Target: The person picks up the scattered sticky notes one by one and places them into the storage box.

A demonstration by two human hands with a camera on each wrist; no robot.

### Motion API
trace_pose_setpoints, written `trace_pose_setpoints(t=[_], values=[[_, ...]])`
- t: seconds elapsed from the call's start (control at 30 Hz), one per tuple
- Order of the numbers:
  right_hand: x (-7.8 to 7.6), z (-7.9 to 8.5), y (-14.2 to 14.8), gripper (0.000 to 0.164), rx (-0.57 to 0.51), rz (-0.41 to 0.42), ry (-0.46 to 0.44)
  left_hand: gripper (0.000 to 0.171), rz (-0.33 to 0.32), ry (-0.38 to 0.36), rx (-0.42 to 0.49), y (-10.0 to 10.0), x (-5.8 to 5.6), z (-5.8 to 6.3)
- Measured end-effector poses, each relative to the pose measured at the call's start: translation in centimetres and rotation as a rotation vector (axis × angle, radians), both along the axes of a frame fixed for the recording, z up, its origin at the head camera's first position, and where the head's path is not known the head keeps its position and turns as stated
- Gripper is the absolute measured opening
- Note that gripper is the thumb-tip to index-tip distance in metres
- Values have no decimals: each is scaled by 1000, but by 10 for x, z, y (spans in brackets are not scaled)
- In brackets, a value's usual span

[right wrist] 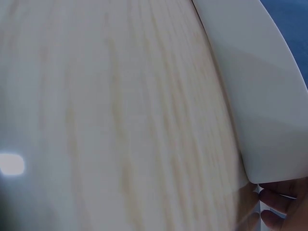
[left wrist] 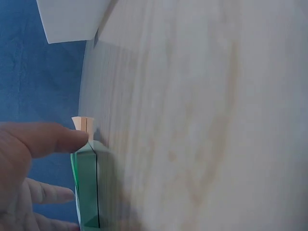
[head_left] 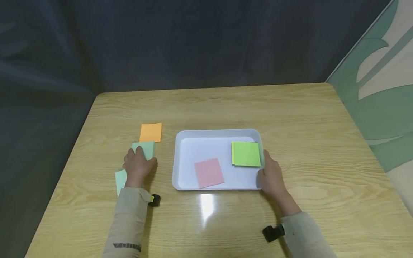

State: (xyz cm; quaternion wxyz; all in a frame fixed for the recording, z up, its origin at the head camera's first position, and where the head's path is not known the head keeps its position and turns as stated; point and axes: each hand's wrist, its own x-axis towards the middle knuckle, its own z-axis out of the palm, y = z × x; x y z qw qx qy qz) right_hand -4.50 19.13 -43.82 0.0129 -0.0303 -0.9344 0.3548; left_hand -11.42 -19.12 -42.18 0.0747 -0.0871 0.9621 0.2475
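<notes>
Gripping a mint-green pad [head_left: 147, 149] looks like the step in hand for the left hand [head_left: 138, 167], toward the left edge of the desk [head_left: 322, 161]. Its thumb lies along the pad's right side and the fingers, slightly spread, reach over the top and left, so the pad seems pinched between them; it appears to rest on the desk. The right hand [head_left: 272, 177] holds the right end of a white tray [head_left: 206, 143], thumb at the rim by the near right corner, fingers curled against the outer wall; how tightly they press, I cannot tell.

Just beyond the gripped pad, toward the desk's far edge, lies an orange pad [head_left: 151, 132]. A second mint-green square [head_left: 120, 181] sits nearer the left edge, partly hidden by the left hand and sleeve. Inside the tray, a pink square [head_left: 209, 173] lies askew by the near edge, and lime-green squares [head_left: 247, 154] overlap near the right edge.

In my judgement, the next move calls for a firm, even pinch and a straight lift, clear of the orange pad, while the right hand holds the tray's corner steady.
</notes>
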Motion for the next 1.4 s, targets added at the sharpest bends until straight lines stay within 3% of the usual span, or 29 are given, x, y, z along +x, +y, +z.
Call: trace_pose_setpoints(t=[0.17, 0.27, 0.47, 0.9, 1.17, 1.4], values=[[0, 0, -1, 61, -1, -8, -25, 77, 4, -74, -45, 0, -2, 0], [0, 0, -1, 60, 3, -8, -24, 77, 8, -81, -70, 0, -4, -1], [-1, -1, 0, 59, 9, -2, -12, 73, 9, -35, -88, 0, -3, -2], [-1, -1, 1, 58, 12, -5, -8, 66, 37, 94, -21, 6, 4, -4], [-1, 0, 1, 59, 16, -8, 2, 77, 46, 119, 64, 9, 6, -7], [-1, 2, 0, 59, 10, -9, -5, 88, 82, 123, 84, 10, 8, -5]])
